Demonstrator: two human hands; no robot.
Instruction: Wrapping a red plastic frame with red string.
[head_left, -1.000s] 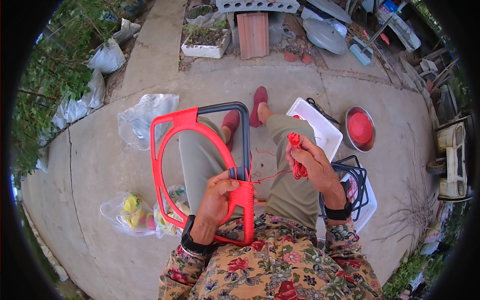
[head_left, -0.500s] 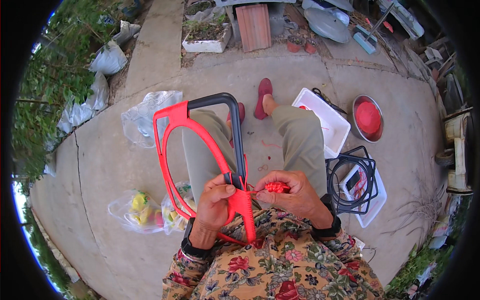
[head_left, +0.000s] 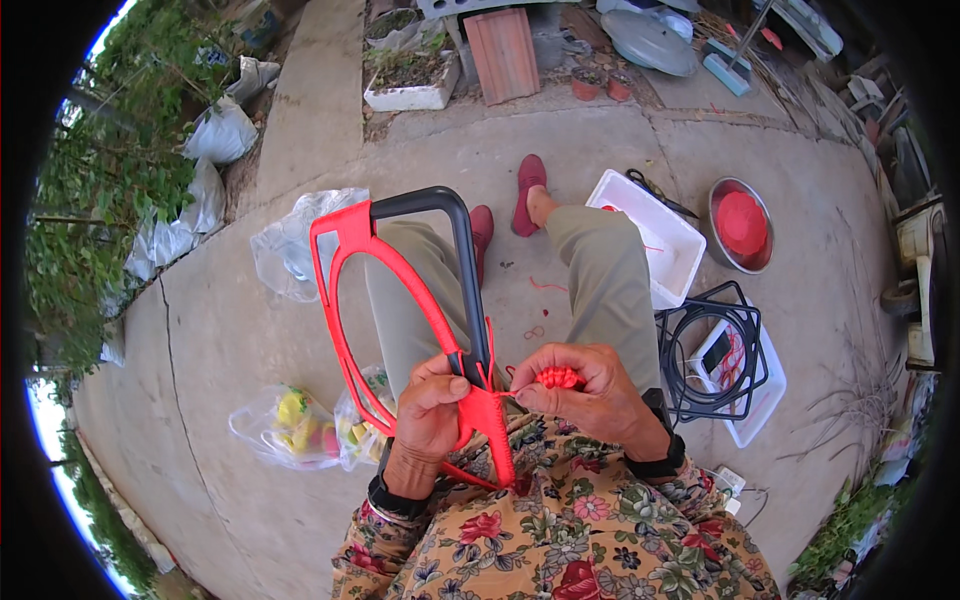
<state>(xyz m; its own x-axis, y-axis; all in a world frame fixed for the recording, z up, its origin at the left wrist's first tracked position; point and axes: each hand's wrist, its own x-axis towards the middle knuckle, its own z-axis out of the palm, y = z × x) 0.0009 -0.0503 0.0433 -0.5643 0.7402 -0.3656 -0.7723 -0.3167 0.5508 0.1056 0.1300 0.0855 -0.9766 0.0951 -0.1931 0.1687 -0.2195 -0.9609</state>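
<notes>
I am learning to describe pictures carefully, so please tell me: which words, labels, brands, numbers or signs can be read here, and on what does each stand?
No readable text in this view.
Clear plastic bag at left: green marks, too small and blurred to tell whether they are print.
Red-wrapped frame in the left hand: no lettering that I can see.
Red cord bundle in the right hand: none visible.

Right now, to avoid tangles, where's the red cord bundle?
In the head view, the bundle is in the right hand, just right of the red-black frame.
</notes>
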